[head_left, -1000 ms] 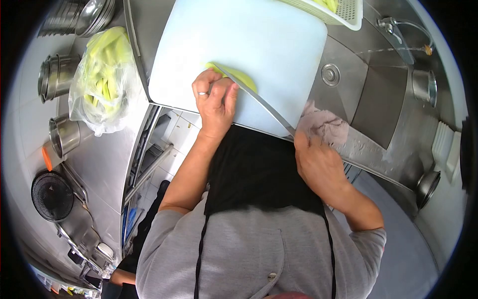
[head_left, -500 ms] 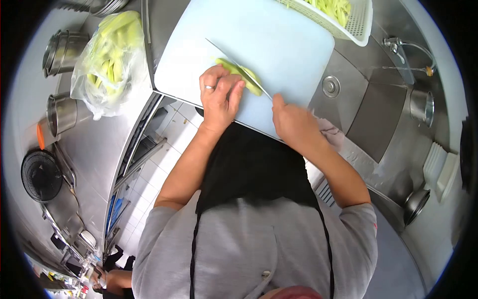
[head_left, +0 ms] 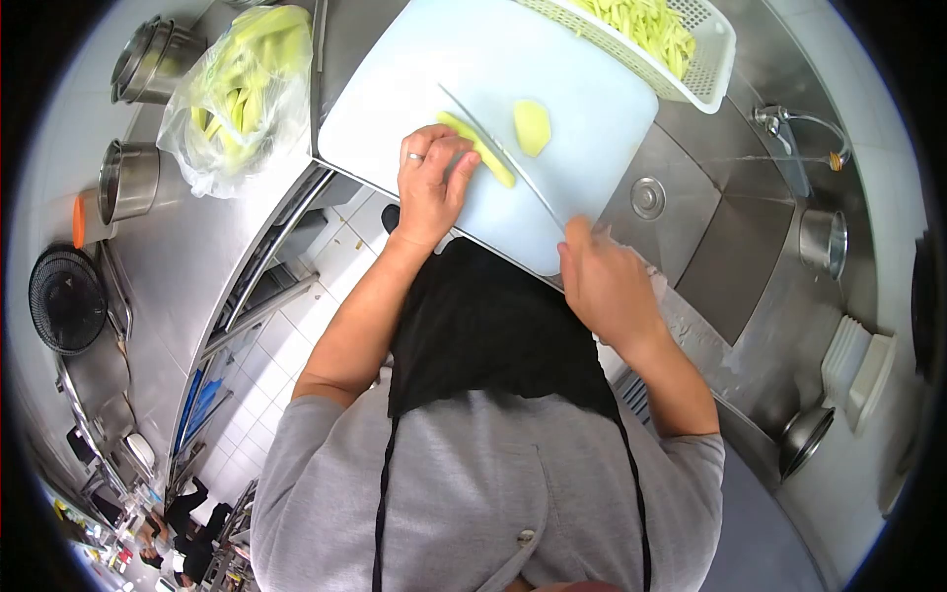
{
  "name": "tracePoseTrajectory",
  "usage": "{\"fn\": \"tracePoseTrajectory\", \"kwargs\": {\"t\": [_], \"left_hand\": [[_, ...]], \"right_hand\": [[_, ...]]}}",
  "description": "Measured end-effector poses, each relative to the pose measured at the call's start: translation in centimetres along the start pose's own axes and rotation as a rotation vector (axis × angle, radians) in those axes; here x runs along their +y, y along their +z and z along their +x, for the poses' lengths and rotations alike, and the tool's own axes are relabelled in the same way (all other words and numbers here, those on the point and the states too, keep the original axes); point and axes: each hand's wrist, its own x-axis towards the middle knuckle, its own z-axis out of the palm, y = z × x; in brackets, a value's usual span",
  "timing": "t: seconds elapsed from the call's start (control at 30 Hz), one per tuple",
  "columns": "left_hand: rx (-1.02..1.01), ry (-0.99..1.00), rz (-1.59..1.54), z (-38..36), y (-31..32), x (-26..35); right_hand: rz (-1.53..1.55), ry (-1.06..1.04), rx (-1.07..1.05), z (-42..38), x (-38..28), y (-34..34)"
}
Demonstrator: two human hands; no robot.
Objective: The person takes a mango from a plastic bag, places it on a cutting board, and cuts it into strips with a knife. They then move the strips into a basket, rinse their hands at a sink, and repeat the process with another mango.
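Observation:
On the white cutting board (head_left: 395,89) lies a pale green vegetable piece (head_left: 483,153), long and narrow, with my left hand (head_left: 431,187) pressed on its near left side, fingers bent and a ring on one. My right hand (head_left: 614,281) is wrapped round the handle of a knife (head_left: 513,163). Its long blade points up and left, along the right side of the piece. To the right of the blade a flat oval slice (head_left: 532,127) rests alone on the board.
A white perforated basket (head_left: 720,74) of cut strips stands at the board's far right. At left is a plastic bag (head_left: 237,109) of vegetables beside metal pots (head_left: 128,181). A sink (head_left: 621,212) with a running tap (head_left: 779,118) lies right. Another person (head_left: 187,528) is far off, lower left.
A flat slice has come away and now lies right of the knife. My right hand and the knife have moved right and slightly down. The whole view has shifted a little.

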Motion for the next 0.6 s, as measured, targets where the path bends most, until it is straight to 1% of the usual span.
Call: {"fn": "tracePoseTrajectory", "kwargs": {"t": [0.03, 0.13, 0.2, 0.43, 0.53, 0.6], "left_hand": [[0.002, 0.0, -0.002, 0.0, 0.1, 0.0], [0.012, 0.013, -0.006, 0.1, 0.0, 0.0], [0.023, 0.039, -0.009, 0.1, 0.1, 0.0], [0.032, 0.032, -0.016, 0.0, 0.3, -0.1], [0.027, 0.013, -0.013, 0.1, 0.2, 0.1], [0.021, 0.001, -0.013, 0.1, 0.1, 0.2]], "right_hand": [[-0.034, -0.022, 0.006, -0.5, -0.1, -0.1], [-0.07, 0.066, -0.084, -1.9, -0.5, -0.1], [-0.096, 0.058, -0.085, -2.4, -0.4, -0.1], [-0.151, 0.005, -0.064, -2.7, -1.0, -0.9], [-0.164, 0.065, -0.136, -2.6, -1.5, -1.2], [-0.192, 0.06, -0.148, -2.5, -1.5, -1.1]]}}
